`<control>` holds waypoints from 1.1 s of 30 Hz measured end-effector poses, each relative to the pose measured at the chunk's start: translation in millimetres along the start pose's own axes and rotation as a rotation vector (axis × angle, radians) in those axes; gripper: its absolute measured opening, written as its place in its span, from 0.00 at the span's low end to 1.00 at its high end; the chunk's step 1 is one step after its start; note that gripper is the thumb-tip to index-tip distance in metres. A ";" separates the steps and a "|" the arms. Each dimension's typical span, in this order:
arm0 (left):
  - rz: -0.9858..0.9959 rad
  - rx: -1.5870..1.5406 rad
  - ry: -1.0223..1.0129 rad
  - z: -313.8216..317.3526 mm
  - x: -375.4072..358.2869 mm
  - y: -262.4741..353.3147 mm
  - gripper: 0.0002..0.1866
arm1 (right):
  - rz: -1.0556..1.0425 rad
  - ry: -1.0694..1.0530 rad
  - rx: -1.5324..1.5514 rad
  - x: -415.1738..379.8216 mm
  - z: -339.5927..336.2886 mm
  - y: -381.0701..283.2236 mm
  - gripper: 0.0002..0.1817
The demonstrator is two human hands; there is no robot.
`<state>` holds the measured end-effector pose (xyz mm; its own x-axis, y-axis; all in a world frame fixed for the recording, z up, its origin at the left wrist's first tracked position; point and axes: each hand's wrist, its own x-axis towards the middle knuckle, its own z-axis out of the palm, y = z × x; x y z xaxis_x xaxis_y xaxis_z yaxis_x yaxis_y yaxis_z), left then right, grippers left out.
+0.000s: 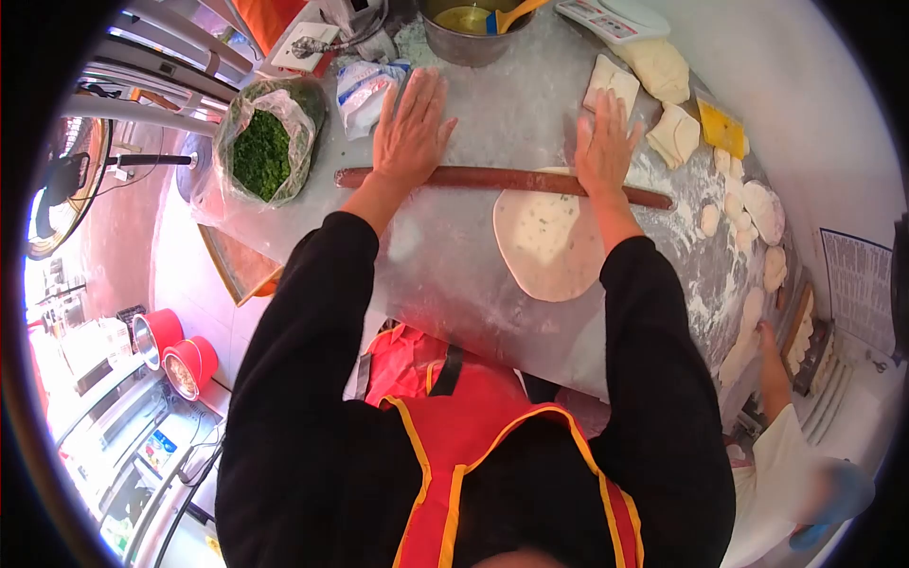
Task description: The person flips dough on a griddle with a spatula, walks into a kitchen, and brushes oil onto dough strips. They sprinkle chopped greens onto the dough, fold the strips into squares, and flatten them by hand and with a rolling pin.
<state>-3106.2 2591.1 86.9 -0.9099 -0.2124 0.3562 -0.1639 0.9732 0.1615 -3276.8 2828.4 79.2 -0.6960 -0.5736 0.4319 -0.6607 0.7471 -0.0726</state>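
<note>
A long brown rolling pin (502,180) lies across the metal table, over the upper edge of a flat round of dough (549,241) with green flecks in it. My left hand (414,128) rests on the pin's left part, palm down, its fingers stretched out past the pin. Farther right, my right hand (607,142) lies on the pin in the same way, fingers extended, beside a folded piece of dough (612,83). The dough round spreads below the pin, nearer to my right forearm than to my left.
A bag of chopped greens (261,156) stands at the left, near a white and blue packet (369,95). A metal pot (462,43) with an orange-handled brush, a scale (615,17), a yellow scraper (721,128) and dough pieces (674,134) line the far and right sides. A co-worker reaches in at right.
</note>
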 end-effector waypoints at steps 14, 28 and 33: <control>0.081 -0.071 -0.183 -27.7 -108.7 58.4 0.31 | 0.032 -0.166 0.046 -133.9 -67.8 10.2 0.28; 0.162 -0.340 -0.405 -72.4 -201.4 79.0 0.23 | 0.114 -0.280 0.107 -282.4 -149.5 33.9 0.18; 0.447 -0.208 -0.302 -91.0 -114.1 88.0 0.29 | 0.462 -0.486 0.161 -348.1 -198.2 -12.9 0.14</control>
<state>-2982.1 2692.9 144.2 -0.9471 0.2794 0.1579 0.3116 0.9183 0.2442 -2970.3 3085.0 108.0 -0.9385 -0.3221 -0.1242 -0.2737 0.9136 -0.3008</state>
